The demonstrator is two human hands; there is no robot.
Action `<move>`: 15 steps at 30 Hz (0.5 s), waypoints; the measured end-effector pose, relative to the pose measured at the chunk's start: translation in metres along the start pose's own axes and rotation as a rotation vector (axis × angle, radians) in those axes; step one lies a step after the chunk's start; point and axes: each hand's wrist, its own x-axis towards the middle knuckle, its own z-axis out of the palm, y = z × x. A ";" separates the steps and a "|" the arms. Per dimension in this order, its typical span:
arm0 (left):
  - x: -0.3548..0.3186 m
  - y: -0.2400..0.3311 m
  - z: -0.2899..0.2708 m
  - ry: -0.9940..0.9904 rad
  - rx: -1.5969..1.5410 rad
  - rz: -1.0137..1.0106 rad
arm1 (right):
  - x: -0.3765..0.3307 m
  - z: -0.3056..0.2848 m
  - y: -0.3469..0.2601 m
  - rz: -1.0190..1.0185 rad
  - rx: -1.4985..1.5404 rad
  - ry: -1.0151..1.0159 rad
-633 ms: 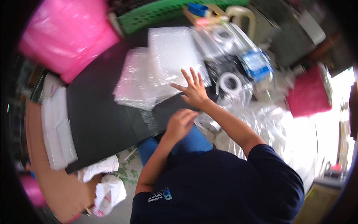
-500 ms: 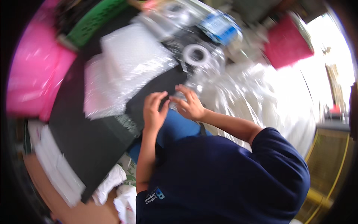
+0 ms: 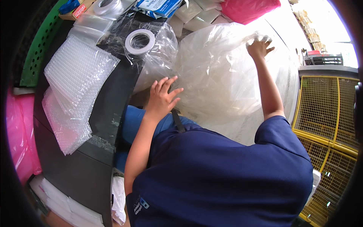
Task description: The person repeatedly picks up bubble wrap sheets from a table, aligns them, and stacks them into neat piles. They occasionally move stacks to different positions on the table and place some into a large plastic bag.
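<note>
A large, puffed-out clear plastic bag (image 3: 215, 75) with pale contents stands to the right of the table. My right hand (image 3: 260, 49) reaches to its far right upper part, fingers spread and touching the plastic. Nearer to me, my left hand (image 3: 163, 97) is open with its fingers apart, by the bag's near left side; it holds nothing. Sheets of bubble wrap (image 3: 79, 75) lie stacked askew on the black table (image 3: 64, 174). A roll of white tape (image 3: 140, 41) rests on crumpled clear film farther back.
Blue-and-white packs (image 3: 157, 6), a green perforated crate (image 3: 39, 53) and another tape roll (image 3: 107, 5) sit at the back. Pink plastic (image 3: 22, 132) bulges at left, with a pink bag (image 3: 247, 9) behind. Yellow mesh fencing (image 3: 325, 109) stands at right.
My hands, close together before, are now apart: the right has stretched far out to the bag. My view has turned toward the right, and the bag shows more fully.
</note>
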 end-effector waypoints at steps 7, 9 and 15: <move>-0.063 -0.041 0.054 -0.321 -0.379 -0.540 | -0.160 0.082 -0.078 -0.708 0.603 -0.321; -0.058 -0.044 0.055 -0.112 -0.500 -0.568 | -0.205 0.069 -0.067 -0.645 0.404 -0.459; -0.063 -0.057 0.062 -0.030 -0.783 -0.826 | -0.249 0.135 0.010 -0.533 0.613 -0.498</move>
